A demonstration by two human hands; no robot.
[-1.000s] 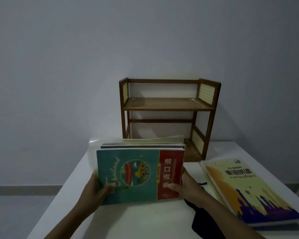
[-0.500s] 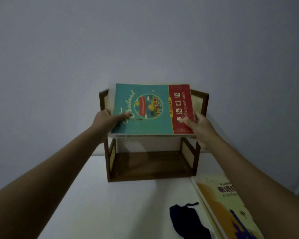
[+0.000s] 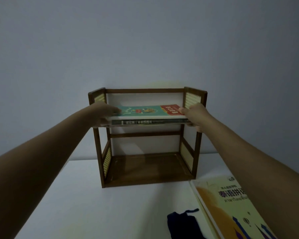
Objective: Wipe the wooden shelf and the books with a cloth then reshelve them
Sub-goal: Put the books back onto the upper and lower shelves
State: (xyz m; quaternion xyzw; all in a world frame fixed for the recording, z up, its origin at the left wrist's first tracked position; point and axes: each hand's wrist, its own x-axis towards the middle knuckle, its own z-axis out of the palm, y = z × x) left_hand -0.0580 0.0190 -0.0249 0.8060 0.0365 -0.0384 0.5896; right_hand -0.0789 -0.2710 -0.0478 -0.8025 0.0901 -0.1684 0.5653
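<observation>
A small wooden shelf (image 3: pixel 193 152) with cane side panels stands on the white table against the wall. A stack of books, topped by a teal and red book (image 3: pixel 145 111), lies flat at the level of the upper tier. My left hand (image 3: pixel 104 114) grips the stack's left end and my right hand (image 3: pixel 195 116) grips its right end, thumbs on the top cover. A dark cloth (image 3: pixel 181 225) lies on the table at the front. A yellow book (image 3: pixel 231 209) lies on another at the right.
The white table (image 3: pixel 100 207) spreads out in front of the shelf. The shelf's lower tier (image 3: pixel 148 168) holds nothing. A plain grey wall stands right behind the shelf.
Both hands lifted the stack from the table up to the shelf and laid it from tilted to flat at the upper tier. My view moved closer to the shelf.
</observation>
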